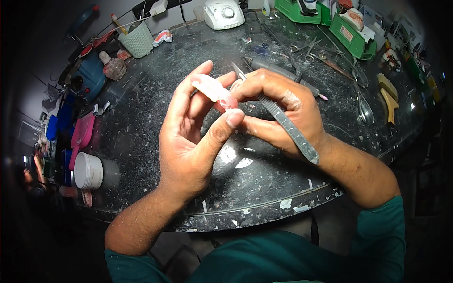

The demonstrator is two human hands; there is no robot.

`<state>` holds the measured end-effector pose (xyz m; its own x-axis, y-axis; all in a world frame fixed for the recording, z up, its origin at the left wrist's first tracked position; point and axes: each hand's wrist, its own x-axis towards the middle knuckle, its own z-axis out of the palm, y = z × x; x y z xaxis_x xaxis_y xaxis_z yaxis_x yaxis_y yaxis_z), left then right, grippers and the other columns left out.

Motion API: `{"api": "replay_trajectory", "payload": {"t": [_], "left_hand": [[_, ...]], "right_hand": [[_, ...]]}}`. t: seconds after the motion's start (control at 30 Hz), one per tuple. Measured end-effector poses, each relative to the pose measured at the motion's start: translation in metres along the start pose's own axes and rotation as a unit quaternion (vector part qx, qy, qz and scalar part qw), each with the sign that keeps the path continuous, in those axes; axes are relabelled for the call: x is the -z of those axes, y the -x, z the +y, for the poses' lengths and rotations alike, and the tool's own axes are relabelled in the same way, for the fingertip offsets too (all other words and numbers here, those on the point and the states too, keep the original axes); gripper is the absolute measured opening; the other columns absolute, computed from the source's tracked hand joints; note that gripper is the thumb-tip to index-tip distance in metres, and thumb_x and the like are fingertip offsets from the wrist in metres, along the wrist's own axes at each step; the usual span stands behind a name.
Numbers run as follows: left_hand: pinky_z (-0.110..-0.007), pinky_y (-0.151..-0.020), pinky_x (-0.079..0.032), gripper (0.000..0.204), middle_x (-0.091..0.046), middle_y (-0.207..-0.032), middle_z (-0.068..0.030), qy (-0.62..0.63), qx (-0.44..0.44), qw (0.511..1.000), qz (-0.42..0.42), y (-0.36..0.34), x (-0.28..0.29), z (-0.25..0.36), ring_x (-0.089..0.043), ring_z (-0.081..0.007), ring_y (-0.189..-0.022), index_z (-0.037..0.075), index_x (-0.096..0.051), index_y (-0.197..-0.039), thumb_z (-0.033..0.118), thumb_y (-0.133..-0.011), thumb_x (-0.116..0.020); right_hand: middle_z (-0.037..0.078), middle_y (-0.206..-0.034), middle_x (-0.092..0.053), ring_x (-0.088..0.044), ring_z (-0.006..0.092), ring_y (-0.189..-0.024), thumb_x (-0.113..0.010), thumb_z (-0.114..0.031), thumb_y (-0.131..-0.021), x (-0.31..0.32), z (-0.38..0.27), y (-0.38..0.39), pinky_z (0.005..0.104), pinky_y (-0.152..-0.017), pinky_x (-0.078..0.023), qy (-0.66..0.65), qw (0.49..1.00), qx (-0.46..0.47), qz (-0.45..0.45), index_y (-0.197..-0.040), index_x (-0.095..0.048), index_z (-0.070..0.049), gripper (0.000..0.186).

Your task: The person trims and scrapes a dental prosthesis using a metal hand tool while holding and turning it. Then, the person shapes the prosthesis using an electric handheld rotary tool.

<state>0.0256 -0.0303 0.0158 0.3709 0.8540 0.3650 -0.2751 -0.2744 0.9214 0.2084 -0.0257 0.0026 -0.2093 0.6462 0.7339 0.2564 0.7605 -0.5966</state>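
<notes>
A pink-and-white denture [211, 87] is held up over the dark, speckled workbench. My left hand [186, 146] grips it between the thumb at its near pink end and the fingers behind. My right hand [290, 101] is closed round a grey scalpel [289, 125]. Its blade points up and left, just right of the denture, and its handle slants down across my palm toward the wrist. The right fingertips and thumb meet the denture's pink end, close to my left thumb; whether they also press on it is partly hidden.
Behind my right hand lies a grey rotary handpiece [271, 68] with a cord. A white control box [224, 15] and green bins [349, 37] stand at the back. Scissors [310, 51] and a yellow-handled brush [389, 101] lie right; a white tub [88, 170] and pink dustpan [83, 129] are left.
</notes>
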Motion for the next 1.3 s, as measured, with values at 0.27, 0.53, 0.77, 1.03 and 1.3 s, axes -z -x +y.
{"api": "replay_trajectory", "payload": {"t": [0.27,0.53,0.77,1.03,1.3], "left_hand": [[-0.03,-0.1,-0.043,0.066,-0.065,-0.118,-0.0194,-0.093,-0.116,0.989,-0.006,-0.005,0.026,-0.005,-0.059,-0.0157,-0.11,-0.007,-0.026,-0.147,0.014,-0.096,-0.062],[-0.019,-0.074,-0.035,0.068,-0.047,-0.092,-0.0003,-0.125,-0.094,0.987,-0.048,0.0,0.024,0.011,-0.042,-0.0048,-0.078,-0.013,-0.038,-0.141,0.028,-0.088,-0.053],[-0.025,-0.078,-0.043,0.074,-0.051,-0.14,-0.0241,-0.21,-0.161,0.962,-0.062,0.001,0.03,0.013,-0.05,-0.0091,-0.084,-0.014,-0.048,-0.133,0.047,-0.093,-0.054],[-0.04,-0.106,-0.04,0.073,-0.057,-0.133,-0.0263,-0.265,-0.095,0.957,-0.064,0.004,0.036,0.019,-0.056,-0.029,-0.122,-0.014,-0.053,-0.13,0.042,-0.084,-0.059],[-0.024,-0.077,-0.048,0.043,-0.062,-0.1,-0.0143,-0.192,-0.209,0.949,-0.138,-0.002,0.033,0.025,-0.059,-0.0116,-0.085,-0.013,-0.057,-0.112,0.01,-0.076,-0.052]], "right_hand": [[0.014,-0.114,-0.066,-0.059,0.0159,-0.091,-0.052,-0.019,-0.097,0.014,-0.015,-0.007,0.0303,-0.082,-0.049,0.041,0.999,0.005,0.025,-0.116,-0.068,0.002,0.033],[0.017,-0.102,-0.072,-0.072,0.0269,-0.094,-0.074,-0.003,-0.086,0.008,-0.026,-0.005,0.0384,-0.088,-0.058,-0.052,0.987,0.147,-0.042,-0.11,-0.067,0.005,0.026],[0.01,-0.107,-0.07,-0.068,0.032,-0.108,-0.076,-0.006,-0.08,0.01,-0.036,-0.005,0.0549,-0.106,-0.046,0.028,0.983,0.172,-0.052,-0.1,-0.074,-0.011,0.021],[0.013,-0.105,-0.07,-0.069,0.034,-0.107,-0.076,-0.004,-0.082,0.005,-0.029,-0.005,0.0541,-0.103,-0.049,-0.009,0.978,0.206,-0.029,-0.098,-0.066,-0.008,0.02],[0.015,-0.105,-0.07,-0.068,0.0378,-0.108,-0.076,-0.002,-0.08,0.009,-0.036,-0.004,0.053,-0.097,-0.054,-0.022,0.972,0.228,-0.06,-0.101,-0.067,-0.004,0.024]]}}
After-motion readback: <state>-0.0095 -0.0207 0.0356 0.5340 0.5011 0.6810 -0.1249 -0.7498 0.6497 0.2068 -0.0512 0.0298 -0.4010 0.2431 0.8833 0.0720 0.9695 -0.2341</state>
